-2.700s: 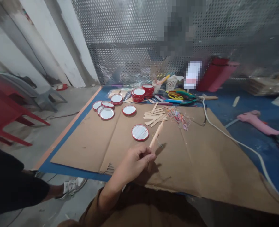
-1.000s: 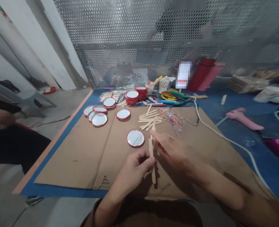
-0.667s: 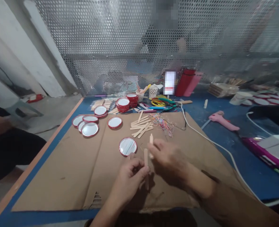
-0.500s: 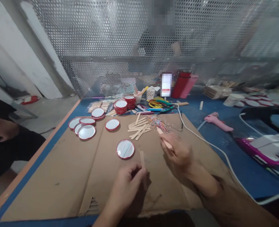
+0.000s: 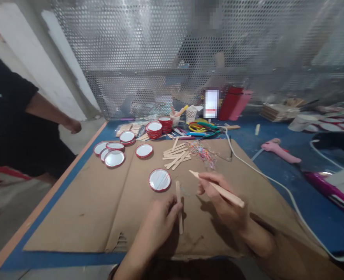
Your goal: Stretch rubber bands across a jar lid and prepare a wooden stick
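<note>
Turned since the earlier frame, the pale pen-like tool had gone from a near-upright fist hold to a slanting, writing-style one, its narrow tip aimed past the left grip. The right grip was closed around its barrel toward the tapered end, the blunt end reaching back over the hand. The left grip pinched a flat wooden stick between thumb and forefinger near mid-length, one end poking out ahead and the other behind; the tool's tip stood apart from it.

The stick looked light, stiff and dry, not slippery, though thin enough to snap if bent hard; its middle, taken by both edges, seemed the steadiest hold. The tool looked light and rigid, with a smooth barrel that might roll, so fingers close to the taper would steady it best. Just ahead of the left grip lay a red-rimmed lid, likely best lifted by its rim. Ahead of the right grip, the tangled threads looked soft and apt to snag.
</note>
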`<state>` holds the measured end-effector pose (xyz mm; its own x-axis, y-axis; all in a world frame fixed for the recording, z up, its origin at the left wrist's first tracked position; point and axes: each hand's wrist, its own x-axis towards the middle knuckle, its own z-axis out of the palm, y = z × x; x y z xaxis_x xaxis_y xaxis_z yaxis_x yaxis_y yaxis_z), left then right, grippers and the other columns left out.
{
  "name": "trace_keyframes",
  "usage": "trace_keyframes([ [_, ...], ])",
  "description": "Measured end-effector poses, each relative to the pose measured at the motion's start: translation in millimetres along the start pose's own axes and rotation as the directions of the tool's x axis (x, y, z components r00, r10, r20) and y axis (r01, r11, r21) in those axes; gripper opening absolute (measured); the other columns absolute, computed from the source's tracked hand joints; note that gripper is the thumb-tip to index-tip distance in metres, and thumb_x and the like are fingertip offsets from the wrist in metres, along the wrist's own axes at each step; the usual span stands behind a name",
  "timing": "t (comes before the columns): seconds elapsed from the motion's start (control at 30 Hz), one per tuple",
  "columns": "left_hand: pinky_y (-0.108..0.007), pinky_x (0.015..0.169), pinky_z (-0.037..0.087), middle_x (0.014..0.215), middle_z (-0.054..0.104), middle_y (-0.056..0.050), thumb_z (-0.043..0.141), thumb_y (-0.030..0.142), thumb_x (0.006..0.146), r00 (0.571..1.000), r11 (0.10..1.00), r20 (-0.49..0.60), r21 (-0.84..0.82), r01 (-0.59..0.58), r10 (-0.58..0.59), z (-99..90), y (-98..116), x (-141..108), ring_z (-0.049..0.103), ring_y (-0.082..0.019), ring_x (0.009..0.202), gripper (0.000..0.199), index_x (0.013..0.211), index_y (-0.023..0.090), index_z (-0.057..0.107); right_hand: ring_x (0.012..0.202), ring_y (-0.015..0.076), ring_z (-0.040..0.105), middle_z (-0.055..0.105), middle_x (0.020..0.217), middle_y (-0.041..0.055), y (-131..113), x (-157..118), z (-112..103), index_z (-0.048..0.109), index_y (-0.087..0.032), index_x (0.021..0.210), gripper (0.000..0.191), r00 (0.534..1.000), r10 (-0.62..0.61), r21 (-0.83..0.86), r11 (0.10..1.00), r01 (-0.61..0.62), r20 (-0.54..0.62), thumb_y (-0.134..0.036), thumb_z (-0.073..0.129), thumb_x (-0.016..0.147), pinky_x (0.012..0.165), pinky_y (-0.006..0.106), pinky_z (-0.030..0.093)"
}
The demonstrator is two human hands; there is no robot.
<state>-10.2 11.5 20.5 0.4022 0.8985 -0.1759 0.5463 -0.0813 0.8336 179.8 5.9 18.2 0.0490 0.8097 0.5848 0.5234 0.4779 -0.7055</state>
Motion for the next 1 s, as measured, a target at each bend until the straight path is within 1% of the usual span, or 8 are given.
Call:
trace_keyframes([
  [0.07, -0.024, 0.059, 0.030, 0.062, 0.049, 0.003, 0.041, 0.033, 0.088, 1.000, 1.000, -0.012, -0.026, -0.005, 0.005, -0.4, -1, 0, 0.045, -0.015, 0.062, 0.027, 0.064, 0.022, 0.042, 0.076, 0.0142, 0.066, 0.067, 0.080, -0.0008, -3, -1, -1, 0.060, -0.024, 0.112, 0.019, 0.997, -0.037, 0.033, 0.999, 0.035, 0.062, -0.021, 0.053, 0.095, 0.074, 0.027, 0.052],
  [0.17, -0.024, 0.060, 0.032, 0.063, 0.050, 0.002, 0.042, 0.033, 0.088, 1.000, 0.999, -0.013, -0.053, -0.005, 0.004, -0.2, -2, 0, 0.047, -0.015, 0.062, 0.026, 0.066, 0.021, 0.045, 0.081, 0.0150, 0.066, 0.068, 0.087, 0.0019, -9, -2, -1, 0.059, -0.022, 0.111, 0.020, 0.976, -0.160, 0.065, 0.986, 0.152, 0.146, -0.016, 0.051, 0.094, 0.073, 0.026, 0.052],
  [0.27, -0.024, 0.061, 0.033, 0.065, 0.052, 0.001, 0.043, 0.033, 0.088, 1.000, 0.998, -0.011, -0.063, -0.001, 0.000, 1.3, -2, -2, 0.047, -0.015, 0.064, 0.024, 0.067, 0.021, 0.046, 0.083, 0.0165, 0.067, 0.068, 0.090, 0.0055, -12, -3, -2, 0.059, -0.020, 0.108, 0.018, 0.937, -0.288, -0.006, 0.956, 0.295, 0.198, -0.015, 0.050, 0.093, 0.073, 0.026, 0.054],
  [0.33, -0.024, 0.061, 0.033, 0.065, 0.052, 0.001, 0.044, 0.032, 0.088, 1.000, 0.999, -0.024, -0.051, 0.002, -0.003, 2.2, -2, -3, 0.047, -0.015, 0.064, 0.024, 0.066, 0.021, 0.045, 0.082, 0.0175, 0.068, 0.069, 0.088, 0.0065, -12, -3, -1, 0.059, -0.019, 0.107, 0.017, 0.925, -0.324, -0.062, 0.938, 0.342, 0.199, -0.017, 0.050, 0.094, 0.072, 0.026, 0.054],
  [0.73, -0.026, 0.058, 0.025, 0.062, 0.042, 0.003, 0.045, 0.030, 0.087, 0.999, 0.999, -0.028, -0.002, 0.032, -0.032, 1.2, 2, -3, 0.042, -0.014, 0.061, 0.027, 0.063, 0.022, 0.035, 0.082, 0.0204, 0.071, 0.071, 0.089, 0.0088, -5, -10, 4, 0.063, -0.021, 0.109, 0.023, 0.948, -0.202, -0.048, 0.974, 0.220, 0.244, -0.031, 0.046, 0.097, 0.072, 0.027, 0.059],
  [0.87, -0.026, 0.057, 0.025, 0.061, 0.044, 0.003, 0.045, 0.029, 0.087, 0.999, 0.999, -0.034, 0.011, 0.031, -0.031, 1.4, 0, -4, 0.043, -0.014, 0.060, 0.026, 0.064, 0.022, 0.037, 0.080, 0.0204, 0.071, 0.071, 0.088, 0.0086, -2, -10, 5, 0.064, -0.021, 0.110, 0.024, 0.937, -0.228, -0.072, 0.964, 0.255, 0.264, -0.029, 0.045, 0.097, 0.073, 0.028, 0.059],
  [0.93, -0.026, 0.057, 0.026, 0.061, 0.046, 0.003, 0.045, 0.029, 0.088, 0.999, 1.000, -0.037, 0.008, 0.028, -0.028, 1.8, -1, -4, 0.044, -0.014, 0.060, 0.025, 0.064, 0.022, 0.039, 0.081, 0.0199, 0.071, 0.071, 0.090, 0.0083, -2, -10, 5, 0.064, -0.022, 0.110, 0.023, 0.920, -0.277, -0.085, 0.947, 0.310, 0.277, -0.026, 0.045, 0.097, 0.075, 0.028, 0.059],
  [1.0, -0.025, 0.058, 0.027, 0.062, 0.049, 0.002, 0.045, 0.029, 0.088, 0.999, 1.000, -0.037, 0.000, 0.026, -0.026, 2.1, -1, -4, 0.047, -0.015, 0.061, 0.024, 0.066, 0.022, 0.042, 0.080, 0.0180, 0.071, 0.070, 0.092, 0.0070, -2, -9, 3, 0.062, -0.023, 0.110, 0.021, 0.921, -0.281, -0.084, 0.946, 0.314, 0.270, -0.022, 0.048, 0.096, 0.074, 0.025, 0.058],
])
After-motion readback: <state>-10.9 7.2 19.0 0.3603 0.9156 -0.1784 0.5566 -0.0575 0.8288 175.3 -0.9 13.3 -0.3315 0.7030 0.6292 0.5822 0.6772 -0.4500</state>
